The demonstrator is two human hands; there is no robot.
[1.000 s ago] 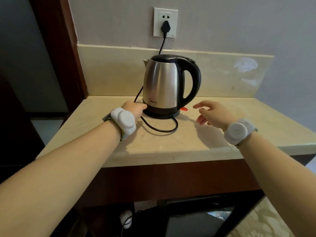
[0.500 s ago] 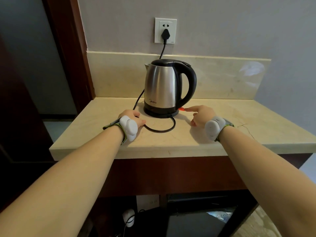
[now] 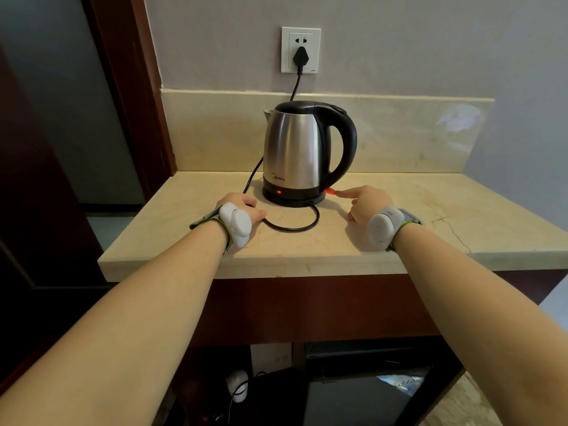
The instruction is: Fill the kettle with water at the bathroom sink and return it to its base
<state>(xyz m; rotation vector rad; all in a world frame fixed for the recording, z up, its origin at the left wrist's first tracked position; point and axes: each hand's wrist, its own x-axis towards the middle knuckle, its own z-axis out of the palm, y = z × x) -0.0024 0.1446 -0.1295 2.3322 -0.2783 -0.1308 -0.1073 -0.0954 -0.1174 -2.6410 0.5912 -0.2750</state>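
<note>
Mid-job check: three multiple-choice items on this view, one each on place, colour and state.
1. The kettle stands: A in a sink; B on its base; C on the floor.
2. The lamp near its foot glows: A blue; B green; C red.
3. The plug is: A in the wall socket; B on the counter; C in a drawer.
1 B: the black base shows under it. 2 C: a red dot is lit. 3 A: it sits in the socket.
</note>
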